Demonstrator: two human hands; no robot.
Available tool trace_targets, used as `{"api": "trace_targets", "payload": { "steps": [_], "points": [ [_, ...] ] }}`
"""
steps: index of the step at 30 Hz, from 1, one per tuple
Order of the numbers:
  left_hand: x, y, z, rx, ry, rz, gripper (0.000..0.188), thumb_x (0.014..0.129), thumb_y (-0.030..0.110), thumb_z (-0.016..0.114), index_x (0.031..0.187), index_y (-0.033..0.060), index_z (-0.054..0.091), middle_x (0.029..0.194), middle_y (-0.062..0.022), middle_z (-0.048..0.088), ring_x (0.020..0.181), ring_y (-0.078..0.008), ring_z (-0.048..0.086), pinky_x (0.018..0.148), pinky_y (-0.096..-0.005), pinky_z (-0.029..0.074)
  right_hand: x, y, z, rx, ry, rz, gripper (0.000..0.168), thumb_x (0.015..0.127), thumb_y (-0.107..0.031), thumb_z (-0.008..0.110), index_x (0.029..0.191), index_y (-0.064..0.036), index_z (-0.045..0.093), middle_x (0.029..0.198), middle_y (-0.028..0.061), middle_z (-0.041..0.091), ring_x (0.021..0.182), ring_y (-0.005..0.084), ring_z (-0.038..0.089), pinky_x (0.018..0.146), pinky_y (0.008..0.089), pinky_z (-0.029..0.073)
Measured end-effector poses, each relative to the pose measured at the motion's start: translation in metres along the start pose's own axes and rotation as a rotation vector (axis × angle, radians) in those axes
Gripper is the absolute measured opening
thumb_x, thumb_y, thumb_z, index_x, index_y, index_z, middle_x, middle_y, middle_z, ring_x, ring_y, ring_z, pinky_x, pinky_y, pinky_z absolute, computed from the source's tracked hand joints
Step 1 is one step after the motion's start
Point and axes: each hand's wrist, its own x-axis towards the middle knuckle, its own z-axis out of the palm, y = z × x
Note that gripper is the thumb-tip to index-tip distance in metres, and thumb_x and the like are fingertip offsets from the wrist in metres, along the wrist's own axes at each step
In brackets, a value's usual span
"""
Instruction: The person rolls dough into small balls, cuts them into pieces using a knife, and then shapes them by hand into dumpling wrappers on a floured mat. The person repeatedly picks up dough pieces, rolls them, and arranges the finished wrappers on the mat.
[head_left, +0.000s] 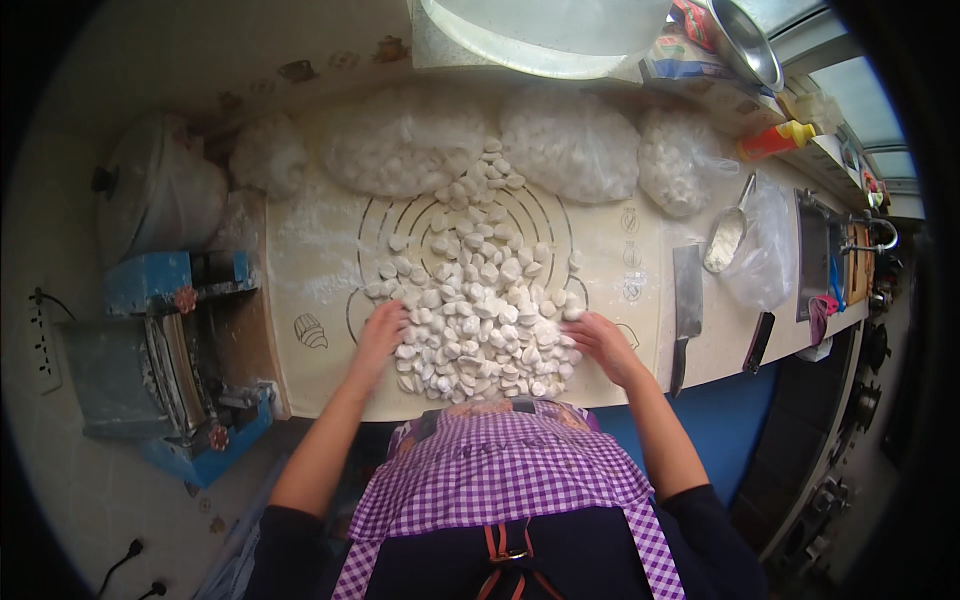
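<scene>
A large heap of floured dough pieces (480, 322) lies on a cream pastry mat (315, 262) with printed rings, close to my checked apron. My left hand (386, 328) rests against the heap's left side, its fingers bent and slightly blurred. At the right side of the heap, my right hand (600, 341) touches the outer pieces with its fingertips. Neither hand shows a piece clearly gripped. A thinner trail of pieces runs back from the heap to the plastic bags along the wall. Parts of my fingertips are hidden among the pieces.
Filled clear bags (570, 146) line the back. To the right lie a cleaver (686, 300), a metal scoop of flour (726, 236), a crumpled plastic bag (761, 247) and a black object (759, 343) near the sink (814, 247). A blue dough-rolling machine (146, 281) stands left.
</scene>
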Motion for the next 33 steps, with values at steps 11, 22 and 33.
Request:
{"api": "trace_targets", "payload": {
  "steps": [11, 22, 33],
  "points": [
    [0.019, 0.088, 0.084, -0.150, -0.304, -0.097, 0.034, 0.095, 0.037, 0.056, 0.122, 0.0159, 0.049, 0.109, 0.0005, 0.059, 0.100, -0.0080, 0.056, 0.080, -0.0267, 0.047, 0.021, -0.085, 0.113, 0.095, -0.535, -0.161, 0.062, 0.087, -0.031, 0.070, 0.135, -0.007, 0.041, 0.122, 0.0024, 0.056, 0.104, 0.0144, 0.057, 0.078, 0.0299, 0.051],
    [0.009, 0.099, 0.075, -0.200, -0.251, 0.094, 0.038, 0.098, 0.014, 0.048, 0.135, 0.0070, 0.043, 0.135, -0.0063, 0.044, 0.116, -0.0164, 0.050, 0.090, -0.0338, 0.049, 0.004, -0.099, 0.092, -0.140, -0.317, -0.419, 0.069, 0.087, -0.023, 0.066, 0.146, -0.012, 0.031, 0.143, 0.0154, 0.038, 0.119, 0.0236, 0.049, 0.094, 0.0384, 0.048],
    [-0.047, -0.035, -0.012, 0.036, -0.050, -0.120, 0.035, 0.099, 0.032, 0.047, 0.124, 0.0084, 0.053, 0.112, -0.0041, 0.052, 0.097, -0.0150, 0.053, 0.088, -0.0298, 0.047, -0.035, 0.034, -0.009, 0.074, -0.080, 0.125, 0.047, 0.093, -0.044, 0.055, 0.124, -0.009, 0.051, 0.121, 0.0102, 0.058, 0.107, 0.0197, 0.059, 0.091, 0.0350, 0.050]
  ]
}}
